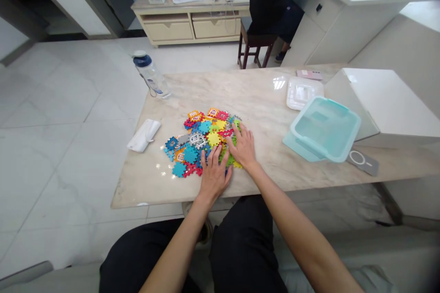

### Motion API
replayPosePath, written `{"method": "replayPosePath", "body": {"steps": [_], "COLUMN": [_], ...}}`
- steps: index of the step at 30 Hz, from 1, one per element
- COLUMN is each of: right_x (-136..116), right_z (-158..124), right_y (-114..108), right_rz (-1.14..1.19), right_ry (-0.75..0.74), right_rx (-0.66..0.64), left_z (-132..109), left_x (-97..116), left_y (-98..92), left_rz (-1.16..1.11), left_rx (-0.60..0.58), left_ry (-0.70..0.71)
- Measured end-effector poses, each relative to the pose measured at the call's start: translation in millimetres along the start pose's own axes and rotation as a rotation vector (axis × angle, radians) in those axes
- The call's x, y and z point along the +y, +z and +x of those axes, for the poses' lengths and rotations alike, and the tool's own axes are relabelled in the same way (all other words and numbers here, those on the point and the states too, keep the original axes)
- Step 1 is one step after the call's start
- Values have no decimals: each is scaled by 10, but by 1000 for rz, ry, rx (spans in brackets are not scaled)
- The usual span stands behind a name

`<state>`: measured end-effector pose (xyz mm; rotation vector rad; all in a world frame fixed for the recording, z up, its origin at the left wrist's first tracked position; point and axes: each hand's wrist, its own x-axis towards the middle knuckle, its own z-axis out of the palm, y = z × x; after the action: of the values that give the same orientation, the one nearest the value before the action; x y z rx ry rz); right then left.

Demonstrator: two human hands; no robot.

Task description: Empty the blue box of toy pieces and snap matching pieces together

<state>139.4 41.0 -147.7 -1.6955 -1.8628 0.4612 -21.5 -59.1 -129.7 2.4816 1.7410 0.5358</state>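
1. A white cloth lies on the tabletop, left of the pile of coloured puzzle pieces.
2. The left hand lies flat, fingers spread, on the pile's near edge.
3. The right hand rests open on the pile's right side.
4. A teal box sits right of the pile.
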Motion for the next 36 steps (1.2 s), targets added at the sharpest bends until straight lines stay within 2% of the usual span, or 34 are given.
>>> {"method": "replayPosePath", "body": {"steps": [5, 10, 12, 14, 17, 19, 22, 26, 28, 31, 36], "right_x": [-205, -243, -193, -145, -158, -248, -456, -673, -715, -734, -808], "right_z": [-25, -96, -73, 39, 405, 732, 1198, 1559, 1611, 1586, 1447], "right_y": [127, 161, 101, 9, -96, -93, 13, 198, 252, 247, -26], "right_rz": [22, 49, 67, 66, 30, -32, -137, -243, -280, -300, -334], "right_ry": [16, 1, -40, -100, -181, -196, -191, -210, -234, -352, -434], "right_rx": [-17, -18, -10, -6, -42, -124, -274, -376, -418, -513, -578], "left_z": [12, 181, 293, 393, 463, 453, 389, 286, 247, 221, 310], "left_x": [-95, -216, -324, -479, -782, -1000, -1273, -1461, -1504, -1554, -1558], "left_y": [-155, -546, -741, -917, -1088, -1133, -1144, -1179, -1223, -1287, -1306], "left_rz": [47, 58, 31, 25, 32, 36, 32, 52, 51, 42, 30], "left_rx": [-117, -191, -165, -74, 40, 53, -23, -49, -21, -2, -11], "left_ry": [51, 193, 217, 123, -30, -148, -242, -295, -335, -368, -379]}}
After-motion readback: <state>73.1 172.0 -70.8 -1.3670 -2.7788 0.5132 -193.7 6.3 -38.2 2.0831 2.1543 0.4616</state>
